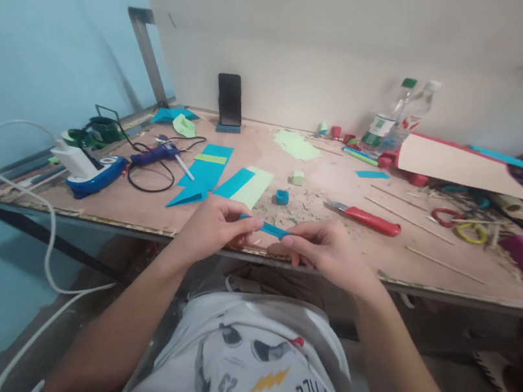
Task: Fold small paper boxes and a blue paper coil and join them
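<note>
My left hand (217,229) and my right hand (327,250) meet over the table's front edge (139,227). Both pinch the ends of a narrow blue paper strip (272,229) that runs between them. The fingers of each hand are closed on it. Just beyond the hands lie blue paper pieces (206,174) and a light green sheet (253,187), with a small blue cube (281,197) and a small green cube (298,177) near them. A red-handled utility knife (369,219) lies to the right of the cubes.
A blue glue gun (159,154) with a black cord and a blue-and-white device (93,172) sit at the left. A phone (229,101) stands against the wall. Two bottles (391,120), a cardboard sheet (462,167), scissors (458,224), thin wooden sticks (405,219) and coloured paper crowd the right.
</note>
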### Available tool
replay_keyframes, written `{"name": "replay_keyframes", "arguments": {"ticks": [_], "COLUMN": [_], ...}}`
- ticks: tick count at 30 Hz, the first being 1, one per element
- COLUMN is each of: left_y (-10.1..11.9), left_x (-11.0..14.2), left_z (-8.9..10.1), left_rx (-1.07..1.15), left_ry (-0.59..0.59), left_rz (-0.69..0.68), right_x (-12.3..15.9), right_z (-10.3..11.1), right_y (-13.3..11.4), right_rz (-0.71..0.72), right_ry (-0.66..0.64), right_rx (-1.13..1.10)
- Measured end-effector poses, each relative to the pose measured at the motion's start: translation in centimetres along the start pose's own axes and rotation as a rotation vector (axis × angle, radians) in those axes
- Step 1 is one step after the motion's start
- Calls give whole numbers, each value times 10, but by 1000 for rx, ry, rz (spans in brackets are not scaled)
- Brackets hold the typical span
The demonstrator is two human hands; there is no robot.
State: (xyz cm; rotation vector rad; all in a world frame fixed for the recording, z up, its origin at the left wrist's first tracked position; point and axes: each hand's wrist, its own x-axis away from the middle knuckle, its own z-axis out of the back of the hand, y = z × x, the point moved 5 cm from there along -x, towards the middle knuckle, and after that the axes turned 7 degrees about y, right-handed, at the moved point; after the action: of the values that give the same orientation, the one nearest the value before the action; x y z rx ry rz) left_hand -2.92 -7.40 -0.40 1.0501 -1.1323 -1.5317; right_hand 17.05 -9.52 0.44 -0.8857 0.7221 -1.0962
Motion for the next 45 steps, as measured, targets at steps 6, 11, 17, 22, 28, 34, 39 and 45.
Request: {"name": "replay_keyframes", "arguments": {"ticks": [6, 11, 17, 22, 28, 34, 39, 45], "left_y": [-4, -7, -8, -5, 10, 42, 42, 22], "left_x": [1, -1, -2, -2, -2, 2, 4, 3], "left_z": [6, 8, 6, 10, -12, -22, -23, -42], "left_rx": [55, 73, 73, 45, -198, -504, -198, -144], "left_ry": [62, 108, 134, 187, -33, 25, 126, -71], "left_rz": [85, 82, 52, 7, -92, -430, -349, -210], "right_x": [-1, -2, -3, -2, 0, 2, 2, 2], "right_z": [0, 4, 9, 22, 12, 3, 13, 15], "right_y": [-1, 5, 17, 21, 2, -11, -2, 10], "right_rz": [-14, -97, -169, -105, 38, 303, 159, -18], "right_ry": [1, 59, 237, 503, 317, 254, 383, 427], "right_rx": [-96, -208, -430, -427, -165, 5, -204, -581]}}
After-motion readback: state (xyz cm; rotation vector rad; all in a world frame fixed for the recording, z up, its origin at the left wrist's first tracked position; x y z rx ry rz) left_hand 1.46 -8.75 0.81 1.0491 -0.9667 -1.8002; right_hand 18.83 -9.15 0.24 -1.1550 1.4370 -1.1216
